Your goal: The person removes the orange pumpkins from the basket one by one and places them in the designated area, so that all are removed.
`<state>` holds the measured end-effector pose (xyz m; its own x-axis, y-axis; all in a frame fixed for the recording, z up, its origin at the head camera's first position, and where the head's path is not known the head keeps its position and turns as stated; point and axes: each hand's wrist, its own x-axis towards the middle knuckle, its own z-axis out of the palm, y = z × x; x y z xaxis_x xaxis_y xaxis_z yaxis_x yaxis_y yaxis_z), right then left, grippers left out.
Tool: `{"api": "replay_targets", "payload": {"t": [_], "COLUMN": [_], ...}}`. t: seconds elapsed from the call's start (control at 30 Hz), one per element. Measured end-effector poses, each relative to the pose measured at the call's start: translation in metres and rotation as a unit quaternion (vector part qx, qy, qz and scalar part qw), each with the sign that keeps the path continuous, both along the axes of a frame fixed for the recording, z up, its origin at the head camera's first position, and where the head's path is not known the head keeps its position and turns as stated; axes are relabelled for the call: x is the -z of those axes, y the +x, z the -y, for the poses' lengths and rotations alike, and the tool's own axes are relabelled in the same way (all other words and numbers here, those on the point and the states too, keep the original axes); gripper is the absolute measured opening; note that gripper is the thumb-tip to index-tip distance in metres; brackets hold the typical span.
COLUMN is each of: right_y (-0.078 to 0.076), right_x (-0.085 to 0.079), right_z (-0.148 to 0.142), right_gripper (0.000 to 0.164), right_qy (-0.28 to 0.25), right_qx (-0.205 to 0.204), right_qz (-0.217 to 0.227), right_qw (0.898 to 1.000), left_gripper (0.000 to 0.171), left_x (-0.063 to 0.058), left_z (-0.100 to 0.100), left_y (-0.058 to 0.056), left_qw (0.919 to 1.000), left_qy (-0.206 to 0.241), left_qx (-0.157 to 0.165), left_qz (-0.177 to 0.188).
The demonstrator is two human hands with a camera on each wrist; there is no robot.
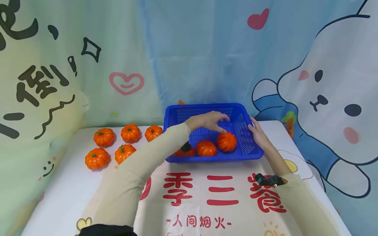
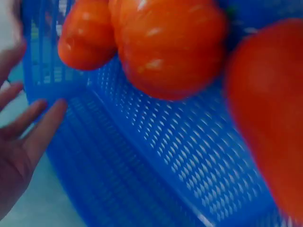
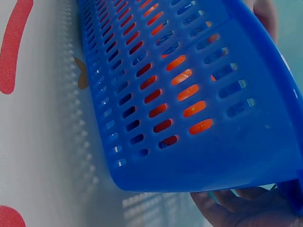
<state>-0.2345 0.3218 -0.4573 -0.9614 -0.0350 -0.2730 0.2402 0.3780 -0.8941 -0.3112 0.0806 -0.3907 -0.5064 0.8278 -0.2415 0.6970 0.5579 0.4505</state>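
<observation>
A blue plastic basket (image 1: 242, 131) with slotted walls stands at the back of the table, holding three small orange pumpkins near its front wall. My left hand (image 1: 210, 120) hovers inside it, fingers loosely bent and spread, fingertips right at the top of the rightmost pumpkin (image 1: 226, 142). Next to that one are the middle pumpkin (image 1: 206, 148) and the left pumpkin (image 1: 179, 152), partly covered by the left wrist. My right hand (image 1: 261, 136) grips the basket's right side at the rim; in the right wrist view its fingers (image 3: 227, 203) lie along the outside wall.
Left of the basket several more pumpkins (image 1: 97, 159) lie on the white table (image 1: 63, 183), some partly behind the left sleeve (image 1: 147, 157). A printed curtain (image 1: 200, 65) hangs right behind the table. A thin cord (image 1: 296, 155) runs by the right edge.
</observation>
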Motion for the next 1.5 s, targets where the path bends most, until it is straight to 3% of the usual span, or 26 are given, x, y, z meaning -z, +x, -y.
{"api": "replay_targets", "payload": {"t": [0.13,0.23,0.63,1.0,1.13,1.3,1.4,1.5], "right_y": [0.002,0.002,0.012,0.002,0.001,0.007,0.013,0.014], "right_x": [0.006,0.005,-0.026,0.005,0.005,-0.012,-0.026,-0.028], "right_z": [0.005,0.005,0.013,0.000,0.003,0.011,0.015,0.012], "right_gripper": [0.059,0.060,0.059,0.060,0.060,0.059,0.059,0.059], "right_qy": [0.000,0.009,-0.007,-0.005,-0.008,-0.019,-0.020,-0.010], "right_qx": [-0.004,-0.005,-0.001,-0.004,-0.005,-0.003,0.001,0.002], "right_qz": [0.010,0.001,0.006,0.007,0.004,0.009,0.005,-0.001], "right_qw": [1.000,1.000,1.000,1.000,1.000,1.000,1.000,1.000], "left_gripper": [0.071,0.074,0.072,0.075,0.073,0.072,0.073,0.073], "left_x": [0.027,0.037,0.036,0.038,0.029,-0.002,-0.020,-0.029], "left_z": [-0.011,-0.017,-0.030,-0.049,-0.041,-0.013,0.016,0.050], "left_y": [-0.004,-0.001,0.007,0.011,0.009,0.019,0.038,0.067], "left_qw": [0.9978,0.9951,0.9925,0.9937,0.9959,0.9991,0.9991,0.9923], "left_qy": [-0.045,-0.076,-0.111,-0.111,-0.090,-0.029,0.028,0.095], "left_qx": [0.016,0.004,-0.019,-0.010,-0.002,0.000,-0.025,-0.076], "left_qz": [0.045,0.062,0.049,0.014,-0.012,-0.031,-0.017,0.020]}}
